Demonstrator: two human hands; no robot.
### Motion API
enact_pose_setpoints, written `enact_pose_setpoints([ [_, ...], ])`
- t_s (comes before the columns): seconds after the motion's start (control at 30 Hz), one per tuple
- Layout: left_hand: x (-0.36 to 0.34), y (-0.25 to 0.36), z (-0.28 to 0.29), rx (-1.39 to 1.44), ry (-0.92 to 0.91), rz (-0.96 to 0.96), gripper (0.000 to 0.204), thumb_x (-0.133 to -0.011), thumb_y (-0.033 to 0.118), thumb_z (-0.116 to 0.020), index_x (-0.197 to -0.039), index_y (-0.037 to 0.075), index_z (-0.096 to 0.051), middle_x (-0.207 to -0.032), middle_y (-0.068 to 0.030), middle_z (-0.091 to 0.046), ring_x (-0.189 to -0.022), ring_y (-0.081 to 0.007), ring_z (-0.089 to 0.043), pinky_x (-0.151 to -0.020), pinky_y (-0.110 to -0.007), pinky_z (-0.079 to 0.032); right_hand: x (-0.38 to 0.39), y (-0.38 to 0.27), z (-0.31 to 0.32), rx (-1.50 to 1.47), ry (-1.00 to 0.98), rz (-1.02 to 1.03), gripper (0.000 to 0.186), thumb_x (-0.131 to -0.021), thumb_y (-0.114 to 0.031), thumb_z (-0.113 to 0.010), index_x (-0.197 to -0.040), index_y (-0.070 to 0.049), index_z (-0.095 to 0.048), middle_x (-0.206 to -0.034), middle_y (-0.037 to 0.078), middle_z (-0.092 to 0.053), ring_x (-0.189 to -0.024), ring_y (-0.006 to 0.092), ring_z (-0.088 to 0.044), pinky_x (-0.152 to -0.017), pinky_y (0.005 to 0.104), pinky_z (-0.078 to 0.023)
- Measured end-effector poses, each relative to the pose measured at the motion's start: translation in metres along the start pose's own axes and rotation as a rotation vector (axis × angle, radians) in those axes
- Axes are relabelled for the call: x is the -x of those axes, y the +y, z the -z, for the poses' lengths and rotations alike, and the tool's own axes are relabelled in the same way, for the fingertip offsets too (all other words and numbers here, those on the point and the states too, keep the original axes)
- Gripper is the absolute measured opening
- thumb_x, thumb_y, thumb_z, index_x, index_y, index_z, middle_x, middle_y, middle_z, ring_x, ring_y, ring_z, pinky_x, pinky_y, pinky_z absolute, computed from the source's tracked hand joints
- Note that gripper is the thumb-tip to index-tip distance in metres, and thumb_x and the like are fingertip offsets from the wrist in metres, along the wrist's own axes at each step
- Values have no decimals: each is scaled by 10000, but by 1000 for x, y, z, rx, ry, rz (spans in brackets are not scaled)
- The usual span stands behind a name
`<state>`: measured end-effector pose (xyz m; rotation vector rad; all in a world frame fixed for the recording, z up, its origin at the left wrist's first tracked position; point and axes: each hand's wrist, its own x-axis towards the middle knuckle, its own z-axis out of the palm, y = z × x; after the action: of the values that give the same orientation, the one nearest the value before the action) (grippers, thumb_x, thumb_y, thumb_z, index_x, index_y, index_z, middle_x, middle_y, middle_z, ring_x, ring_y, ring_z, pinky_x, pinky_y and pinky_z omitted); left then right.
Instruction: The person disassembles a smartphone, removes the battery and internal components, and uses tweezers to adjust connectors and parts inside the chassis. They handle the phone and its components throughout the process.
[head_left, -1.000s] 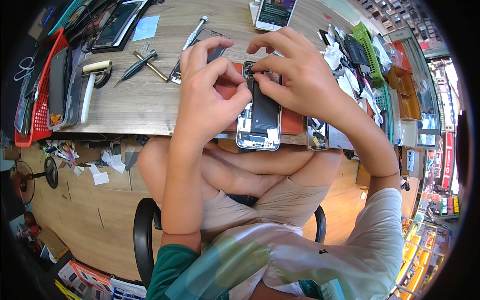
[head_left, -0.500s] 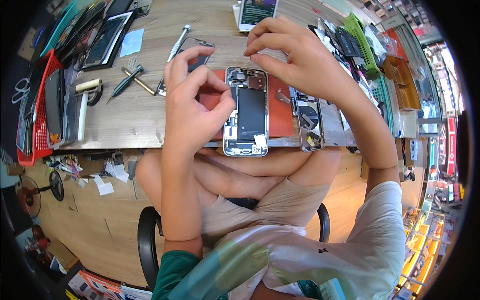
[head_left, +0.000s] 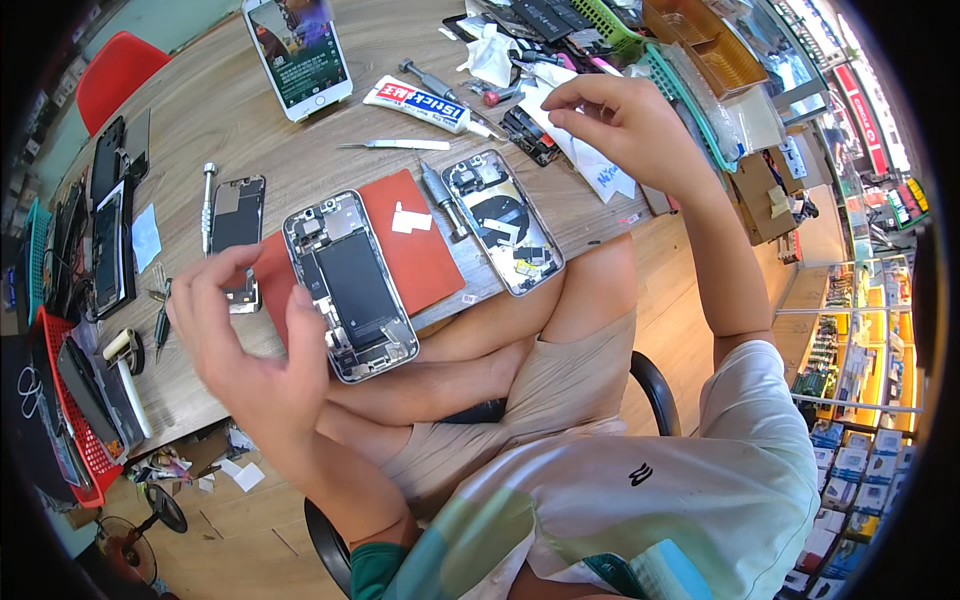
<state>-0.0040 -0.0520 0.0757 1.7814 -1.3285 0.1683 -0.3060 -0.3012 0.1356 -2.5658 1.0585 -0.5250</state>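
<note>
On the wooden counter, an opened phone lies partly on a red mat, its back off, battery and small parts bare. A second opened phone shell rests just right of the mat, a screwdriver between the two. The left hand hovers just left of the opened phone, fingers loosely curled, grip released and grasping nothing I can make out. The right hand is raised well apart over crumpled white paper, fingertips pinched together; whether they hold a tiny part I cannot tell. Judging by this, disassembly is well along: both phones are open, yet the innards stay mounted, and nothing is closed up.
</note>
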Motion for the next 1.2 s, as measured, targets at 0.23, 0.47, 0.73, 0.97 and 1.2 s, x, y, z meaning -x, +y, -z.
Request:
enact_pose_setpoints([
  [0.23,13,62,-6,-242,-222,193,922,-770,349,-996,-1515,-7,-587,-1201,-202,-630,-1127,-411,-637,-995,-501,-521,-28,-5,-70,151,237,399,170,-949,-246,-834,-1010,-88,-840,-966,90,-764,-941,335,-758,-790,461,-609],
  [0.47,19,67,-4,-246,-248,200,978,-789,261,-964,-1623,8,-522,-1277,-238,-635,-1170,-462,-647,-1036,-527,-533,-62,-42,-126,212,194,524,202,-923,-271,-863,-966,-75,-858,-1035,71,-710,-1047,300,-699,-886,449,-579],
  [0.73,15,36,10,-115,-215,75,937,-737,105,-837,-1627,33,-551,-1212,-202,-651,-1146,-422,-628,-1053,-499,-525,-87,-45,-129,294,88,588,181,-932,-242,-776,-910,-79,-850,-997,113,-760,-1030,339,-736,-909,490,-578],
  [0.97,9,0,20,149,-323,-21,1003,-697,39,-831,-1660,74,-553,-1325,-181,-653,-1228,-395,-585,-1135,-475,-487,-97,-46,-107,-84,138,200,284,-945,-320,-787,-1039,-53,-814,-940,162,-810,-853,336,-791,-809,467,-628],
  [1.2,3,-12,22,318,-378,-2,1009,-685,29,-811,-1662,90,-564,-1392,-174,-671,-1294,-396,-578,-1174,-469,-476,-74,-24,-63,-669,242,105,313,-1069,-135,-734,-1351,-1,-702,-1045,79,-816,-932,123,-724,-816,296,-557],
])
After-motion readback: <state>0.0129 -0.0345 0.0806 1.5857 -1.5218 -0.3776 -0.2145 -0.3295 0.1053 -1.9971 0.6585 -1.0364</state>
